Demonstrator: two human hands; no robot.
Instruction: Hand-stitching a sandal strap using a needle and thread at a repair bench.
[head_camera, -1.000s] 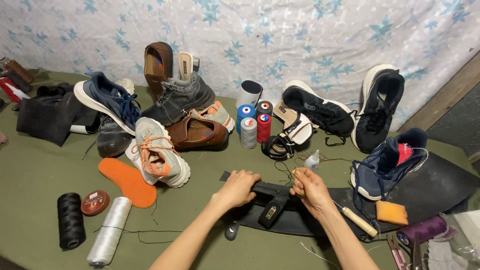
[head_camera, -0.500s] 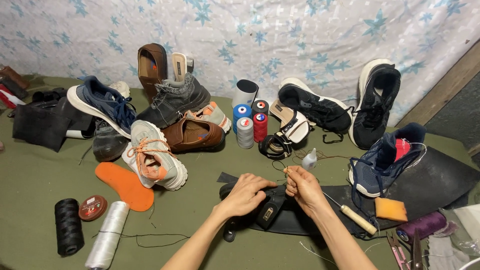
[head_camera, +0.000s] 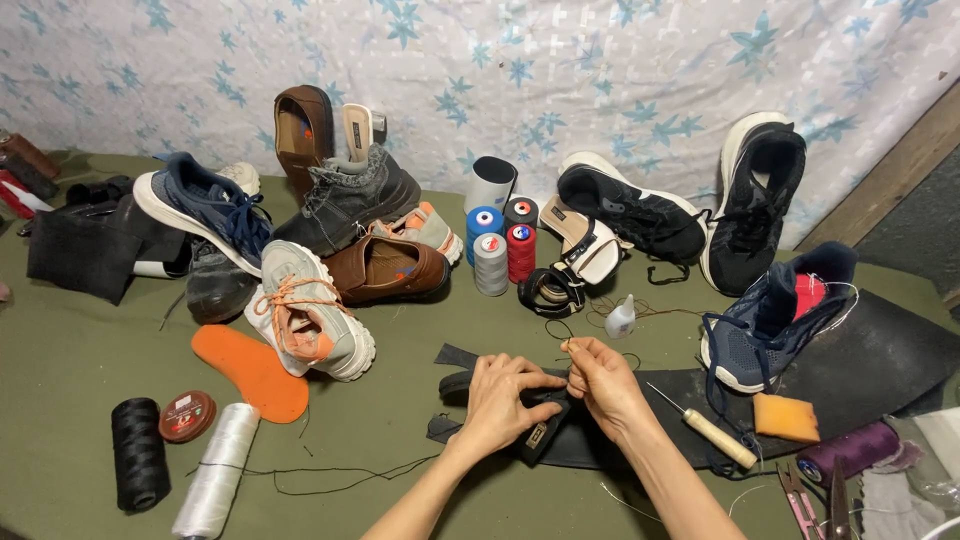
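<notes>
Both hands low centre, meeting over a black strap (head_camera: 545, 432) that lies on a dark rubber sheet (head_camera: 900, 370) on the green worktop (head_camera: 70, 370). Left hand (head_camera: 503, 402) palm down, fingers curled and pressed onto the strap, pinning it flat; fingertips reach toward the right hand. Right hand (head_camera: 603, 385) just beside it, touching at the fingertips; thumb and forefinger pinched tight on something thin held up at the top of the hand, probably a needle or thread end, too small to tell which. Other right fingers folded in loosely. A thin dark thread (head_camera: 560, 328) loops on the worktop just above the hands.

Near the right hand: awl with pale wooden handle (head_camera: 712, 432) lying on the rubber sheet, orange block (head_camera: 787, 417) beside it, purple thread spool (head_camera: 850, 452), scissors (head_camera: 800, 497) at the bottom edge. Navy sneaker (head_camera: 775, 315) rests on the sheet, well right of the hands. Small white glue bottle (head_camera: 621, 317) above the right hand.

Left side: orange insole (head_camera: 250, 372), grey sneaker with orange laces (head_camera: 310, 315), brown leather shoe (head_camera: 385, 270), black thread spool (head_camera: 139, 455), white thread spool (head_camera: 215, 472), small round tin (head_camera: 187, 416). Behind: cluster of upright thread cones (head_camera: 497, 245), black sneakers (head_camera: 630, 212) against the patterned cloth backdrop (head_camera: 600, 60).
</notes>
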